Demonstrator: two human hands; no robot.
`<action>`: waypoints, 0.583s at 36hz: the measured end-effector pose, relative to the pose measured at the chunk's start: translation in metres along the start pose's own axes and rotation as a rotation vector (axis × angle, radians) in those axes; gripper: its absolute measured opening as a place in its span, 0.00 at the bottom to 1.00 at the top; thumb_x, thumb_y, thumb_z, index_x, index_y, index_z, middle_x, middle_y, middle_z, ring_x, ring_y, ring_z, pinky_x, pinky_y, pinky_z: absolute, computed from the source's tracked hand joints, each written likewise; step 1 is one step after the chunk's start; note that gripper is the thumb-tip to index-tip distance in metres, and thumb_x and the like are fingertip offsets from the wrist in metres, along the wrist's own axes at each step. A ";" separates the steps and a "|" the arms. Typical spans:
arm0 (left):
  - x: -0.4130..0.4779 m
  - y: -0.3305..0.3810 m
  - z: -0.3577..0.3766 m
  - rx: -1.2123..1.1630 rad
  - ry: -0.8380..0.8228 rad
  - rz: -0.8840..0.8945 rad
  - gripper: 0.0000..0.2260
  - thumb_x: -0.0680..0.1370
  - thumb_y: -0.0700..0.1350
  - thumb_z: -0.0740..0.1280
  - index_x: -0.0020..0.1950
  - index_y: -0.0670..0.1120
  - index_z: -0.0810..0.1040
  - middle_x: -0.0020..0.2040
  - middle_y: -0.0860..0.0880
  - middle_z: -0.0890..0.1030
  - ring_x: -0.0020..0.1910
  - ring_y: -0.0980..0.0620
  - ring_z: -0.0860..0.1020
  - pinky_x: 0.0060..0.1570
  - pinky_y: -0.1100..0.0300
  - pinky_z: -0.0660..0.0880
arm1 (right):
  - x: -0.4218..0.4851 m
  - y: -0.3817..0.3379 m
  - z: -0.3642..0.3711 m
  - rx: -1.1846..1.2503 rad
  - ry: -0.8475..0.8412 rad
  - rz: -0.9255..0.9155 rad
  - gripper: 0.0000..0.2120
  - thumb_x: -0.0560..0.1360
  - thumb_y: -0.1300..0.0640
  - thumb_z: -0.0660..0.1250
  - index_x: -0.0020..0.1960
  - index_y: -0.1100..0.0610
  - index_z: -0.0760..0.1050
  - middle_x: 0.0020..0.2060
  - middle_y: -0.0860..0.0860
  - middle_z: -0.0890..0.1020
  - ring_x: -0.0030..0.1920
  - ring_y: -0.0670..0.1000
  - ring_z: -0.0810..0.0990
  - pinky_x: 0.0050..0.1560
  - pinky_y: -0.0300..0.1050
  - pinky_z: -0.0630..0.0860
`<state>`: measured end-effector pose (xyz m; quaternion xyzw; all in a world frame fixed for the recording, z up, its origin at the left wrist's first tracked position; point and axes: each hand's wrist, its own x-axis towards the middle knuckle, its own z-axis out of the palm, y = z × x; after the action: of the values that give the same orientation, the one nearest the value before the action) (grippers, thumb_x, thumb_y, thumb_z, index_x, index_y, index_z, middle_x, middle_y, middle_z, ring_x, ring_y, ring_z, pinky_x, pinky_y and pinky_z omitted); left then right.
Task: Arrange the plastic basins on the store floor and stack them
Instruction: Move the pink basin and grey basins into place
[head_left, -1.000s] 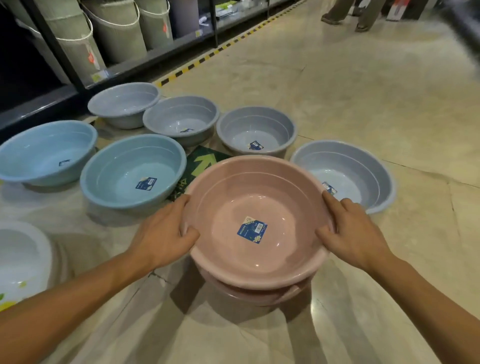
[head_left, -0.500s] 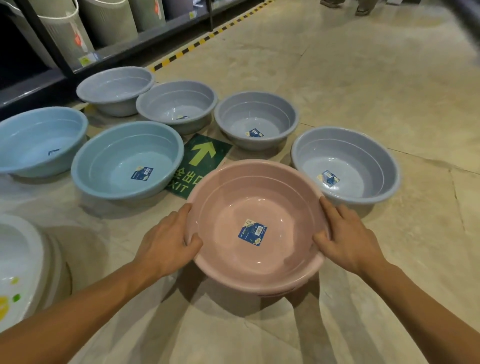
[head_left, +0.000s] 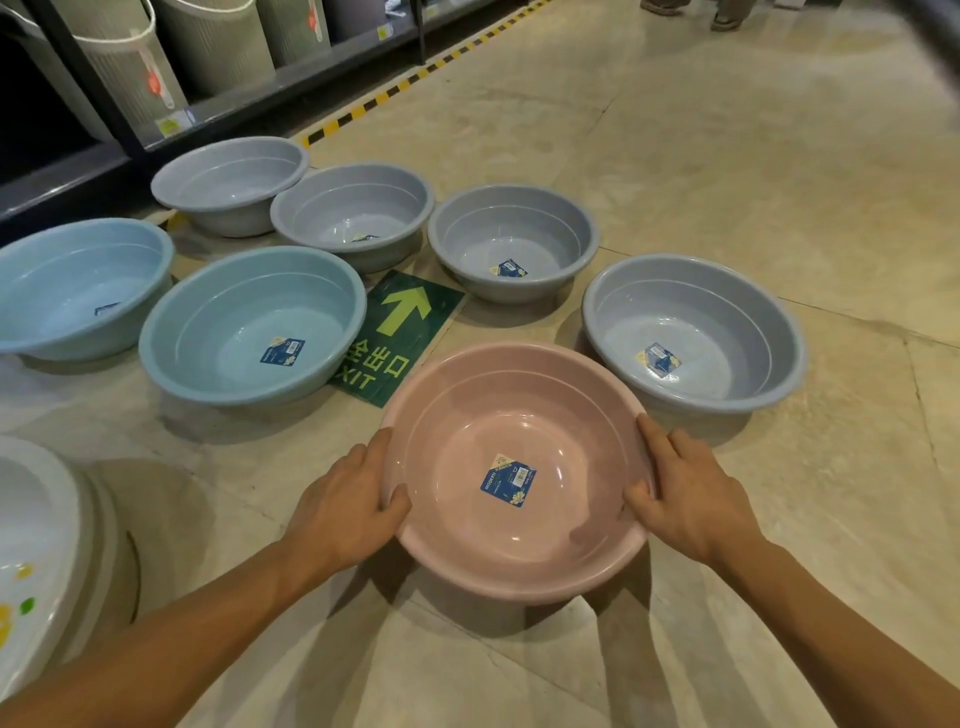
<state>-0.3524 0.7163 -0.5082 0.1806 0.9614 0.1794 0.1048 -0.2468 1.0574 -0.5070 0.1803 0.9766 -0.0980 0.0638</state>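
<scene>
Sits lower than a second ago and covers the second pink rim that showed beneath it then: round pink plastic basin (head_left: 457, 483), mouth up, low over the beige tiled store floor (head_left: 727, 156). Lies squarely between the two hands, near the centre of the view. Clasps the basin's left rim: left hand (head_left: 345, 506), thumb hooked over the lip to the inside, fingers along the outer wall. Mirrors it on the right rim: right hand (head_left: 685, 499), thumb inside, fingers outside. Cannot tell whether resting on the floor or on another basin underneath. Carries a blue rectangular paper label (head_left: 508, 479) on its inner bottom.

Just beyond the right hand, apart from the pink rim: large grey round plastic basin (head_left: 693, 312). Farther back, in a row running left: three more grey plastic basins (head_left: 511, 228) (head_left: 353, 208) (head_left: 228, 176). Left of the pink one: two light blue round plastic basins (head_left: 252, 312) (head_left: 78, 275), with a green floor sticker bearing a yellow arrow (head_left: 410, 322) between the nearer blue one and the pink rim. At the left edge, partly cut off: white basin (head_left: 31, 519).
</scene>
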 end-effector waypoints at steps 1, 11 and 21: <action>0.000 0.000 0.000 -0.001 0.005 0.003 0.30 0.79 0.56 0.60 0.78 0.52 0.53 0.56 0.49 0.74 0.50 0.51 0.74 0.49 0.54 0.75 | 0.000 0.000 0.001 -0.002 0.001 -0.002 0.39 0.78 0.41 0.60 0.83 0.50 0.48 0.66 0.53 0.70 0.63 0.53 0.70 0.43 0.46 0.70; 0.000 0.002 0.008 0.002 -0.009 0.016 0.30 0.80 0.57 0.60 0.78 0.52 0.53 0.58 0.49 0.75 0.49 0.53 0.74 0.50 0.56 0.76 | 0.002 0.009 0.013 -0.029 0.025 -0.028 0.39 0.77 0.41 0.59 0.83 0.50 0.49 0.64 0.51 0.72 0.59 0.52 0.72 0.45 0.47 0.77; 0.003 -0.003 0.012 0.017 -0.007 0.017 0.31 0.79 0.57 0.59 0.79 0.52 0.52 0.57 0.50 0.74 0.50 0.52 0.75 0.49 0.56 0.76 | 0.002 0.010 0.017 -0.014 0.007 -0.010 0.39 0.77 0.41 0.60 0.83 0.50 0.50 0.59 0.50 0.72 0.57 0.52 0.72 0.41 0.48 0.78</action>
<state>-0.3532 0.7186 -0.5209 0.1901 0.9610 0.1714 0.1050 -0.2434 1.0638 -0.5257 0.1754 0.9784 -0.0909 0.0610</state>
